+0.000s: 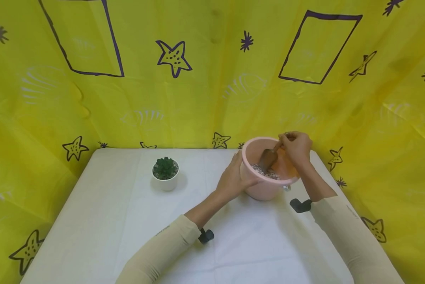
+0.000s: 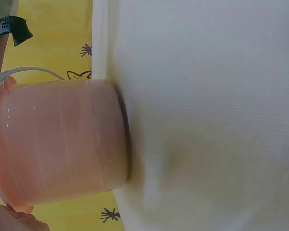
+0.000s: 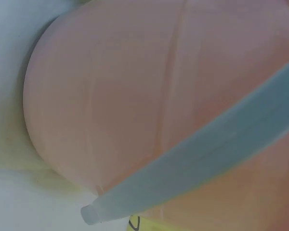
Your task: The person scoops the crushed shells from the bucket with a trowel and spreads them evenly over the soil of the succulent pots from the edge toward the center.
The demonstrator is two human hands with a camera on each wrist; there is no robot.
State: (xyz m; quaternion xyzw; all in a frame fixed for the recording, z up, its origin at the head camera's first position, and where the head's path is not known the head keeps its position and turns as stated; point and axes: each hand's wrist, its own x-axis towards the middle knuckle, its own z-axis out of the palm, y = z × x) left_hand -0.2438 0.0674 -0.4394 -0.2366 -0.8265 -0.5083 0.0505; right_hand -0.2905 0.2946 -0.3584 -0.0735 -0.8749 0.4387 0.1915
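A pink bucket (image 1: 262, 192) stands on the white-covered table, slightly tilted. Its wall (image 2: 62, 139) fills much of the left wrist view. My left hand (image 1: 232, 179) holds the bucket by its left side near the rim, thumb along the front. Inside lie small mixed-colour pebbles (image 1: 273, 174). A brown scoop (image 1: 268, 158) dips blade-down into them, and my right hand (image 1: 297, 149) grips its handle above the rim. The right wrist view shows only the bucket's outside and its pale carrying handle (image 3: 197, 149); the right hand and scoop are out of that view.
To the left, a small green succulent (image 1: 164, 167) grows in a white pot (image 1: 165, 184). The white table (image 1: 102, 221) ends at the back against a yellow curtain (image 1: 198, 106) patterned with stars and fish.
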